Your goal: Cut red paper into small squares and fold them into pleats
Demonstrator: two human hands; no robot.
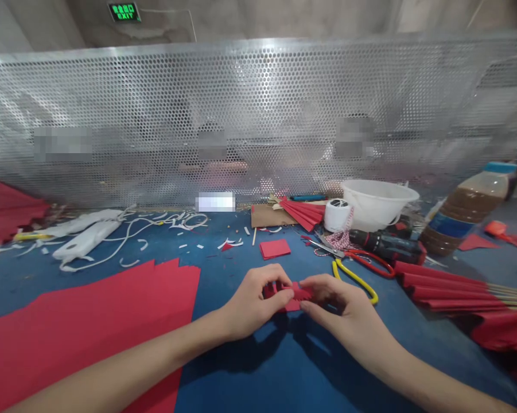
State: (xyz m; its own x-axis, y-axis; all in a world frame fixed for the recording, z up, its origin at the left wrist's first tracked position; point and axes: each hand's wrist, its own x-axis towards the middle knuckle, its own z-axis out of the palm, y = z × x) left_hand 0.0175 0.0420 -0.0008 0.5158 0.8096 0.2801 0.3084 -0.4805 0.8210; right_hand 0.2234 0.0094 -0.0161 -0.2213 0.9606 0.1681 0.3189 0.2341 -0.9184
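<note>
Across the blue worktop [236, 269], a large red paper sheet [90, 327] fills the lower left of the frame, with white paper offcuts [94, 235] scattered beyond it at upper left. Toward the right lie a small red paper stack [275, 248], a white plastic bowl [376, 203], a cordless drill [387, 246], red-handled scissors [370, 263], a yellow-handled tool [353, 281], a brown-filled plastic bottle [467, 209] and a pleated red paper fan [447, 289], cut off by the right edge. A perforated metal panel [258, 115] stands behind everything, with several blurred patches on and below it that cannot be made out. The left hand [253, 301] and right hand [339, 310] both pinch a small pleated piece of red paper [299, 293] at lower center. It lies between them, its middle and ends largely hidden by the fingers.
</note>
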